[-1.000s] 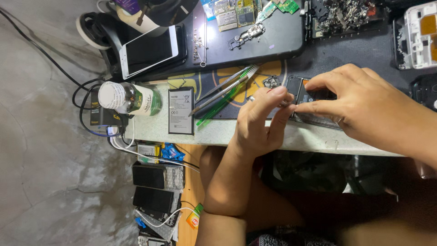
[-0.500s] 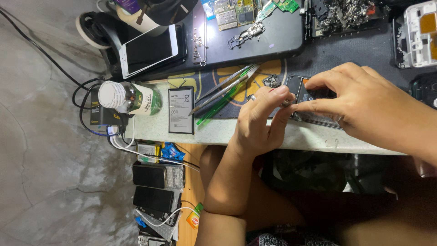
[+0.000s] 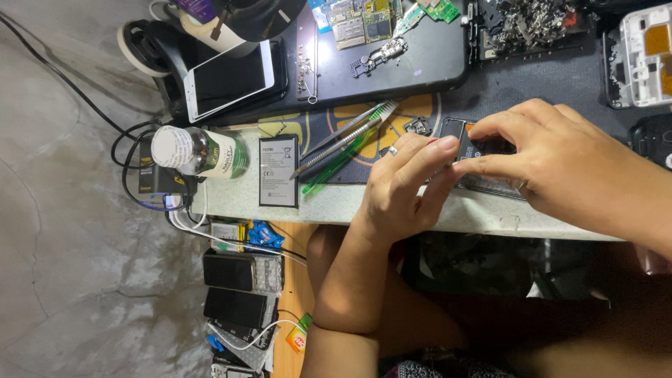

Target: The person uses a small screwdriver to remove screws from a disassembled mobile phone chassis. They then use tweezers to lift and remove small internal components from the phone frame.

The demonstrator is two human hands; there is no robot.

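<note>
Both hands pinched the opened phone (image 3: 483, 150) at bench edge: left hand (image 3: 402, 185) steadied its 9 o'clock side, right hand (image 3: 567, 164) pressed fingertips from 3 o'clock. Loose battery (image 3: 278, 171) and tweezers (image 3: 343, 136) lay w/in reach at 9 o'clock.

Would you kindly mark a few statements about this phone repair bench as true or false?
1. Both hands touch the opened phone. True.
2. The left hand holds the green tool. False: the tool lies on the mat, apart from the hand.
3. The flat battery lies beside the bottle. True.
4. The white phone lies face down on the floor. False: it lies screen up on the bench.
5. The right hand grips the bottle. False: it is on the opened phone.
</note>
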